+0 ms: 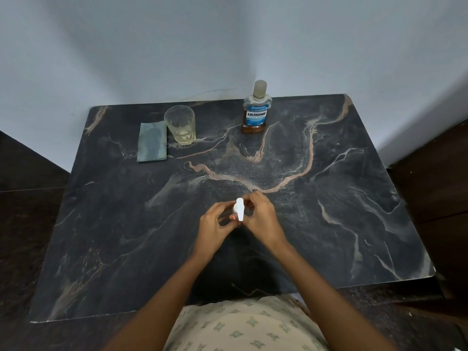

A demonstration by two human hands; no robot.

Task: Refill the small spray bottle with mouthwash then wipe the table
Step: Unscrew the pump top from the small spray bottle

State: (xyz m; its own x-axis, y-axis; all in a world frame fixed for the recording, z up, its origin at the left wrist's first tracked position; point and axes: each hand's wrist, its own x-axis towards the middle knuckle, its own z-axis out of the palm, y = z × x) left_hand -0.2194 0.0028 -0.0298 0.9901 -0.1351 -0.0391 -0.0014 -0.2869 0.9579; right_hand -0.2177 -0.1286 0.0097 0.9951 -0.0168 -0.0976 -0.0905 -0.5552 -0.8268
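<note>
— Where is the small spray bottle [239, 209] sitting?

— It is sitting between the two hands, which are meeting over the middle of the worktop [329, 198]. Only its white top is showing, a slim piece whose long axis is running from the far side toward the person, with the narrower end pointing back at the person.

— What are the hands doing?

— The left hand [215, 224] is curling its fingers round the bottle from the left. The right hand [260, 219] is curling over from the right, its fingertips pinching at the white top.

— Is the bottle's body showing?

— Hardly; the fingers are covering it, so its fill level is staying hidden, and I cannot tell whether its base is touching the worktop.

— What is lying beyond the hands?

— A mouthwash bottle [257, 108] is standing upright well beyond the right hand, capped, with brownish liquid showing low down. Well beyond the left hand a clear glass [180, 124] is standing upright, and a folded grey-blue cloth [152, 141] is lying flat just to the glass's left.

— Anything cut off?

— The forearms are running out of the bottom edge, and a patterned garment [243, 325] is showing between them.
</note>
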